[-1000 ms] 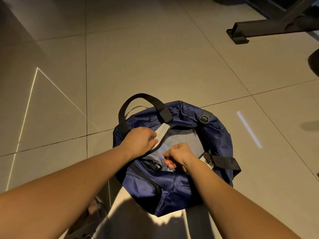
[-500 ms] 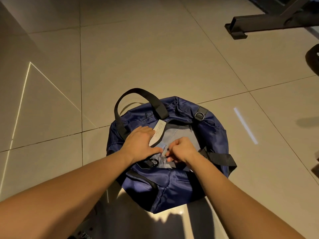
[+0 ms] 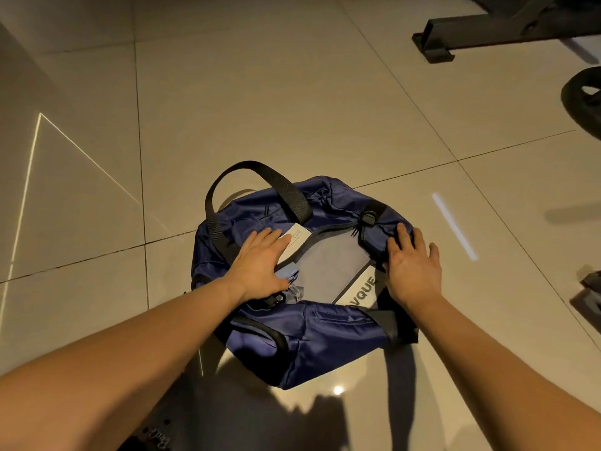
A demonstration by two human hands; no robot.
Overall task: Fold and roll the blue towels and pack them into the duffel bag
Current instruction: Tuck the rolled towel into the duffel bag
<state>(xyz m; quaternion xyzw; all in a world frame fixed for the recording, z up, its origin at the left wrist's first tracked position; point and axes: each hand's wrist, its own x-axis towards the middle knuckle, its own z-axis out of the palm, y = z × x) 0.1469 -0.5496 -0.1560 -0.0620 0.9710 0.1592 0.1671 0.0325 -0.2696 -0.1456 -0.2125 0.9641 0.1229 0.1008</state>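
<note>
The duffel bag [image 3: 312, 346] lay on the tiled floor [image 3: 260, 92] right in front of the person, navy and slumped, with one black handle [image 3: 260, 172] arched up at the far side. Its mouth gaped, showing grey lining [image 3: 328, 265] and a white label [image 3: 359, 289] with dark letters.

The left hand [image 3: 260, 265] lay flat on the left side of the top, its fingers straight and reaching onto a small white tag [image 3: 297, 237]. The right hand [image 3: 413, 268] lay flat on the right end of the bag. Neither grip was closed on anything; the fingers were spread and pressing the fabric down.

Only a scrap of pale blue cloth, which I took for a towel [image 3: 287, 277], peeked out of the opening just beside the left thumb. No other towel lay on the floor in sight, folded or loose.

From that I judged the folding and rolling finished and the packing all but done. The hands seemed to be flattening or squaring the bag over its load. What looked left was tucking that blue corner in and drawing the opening closed, if closing was wanted. How many towels sat inside I could not tell, as the lining hid them.

A dark metal frame [image 3: 481, 30] stood well off at the far right.
</note>
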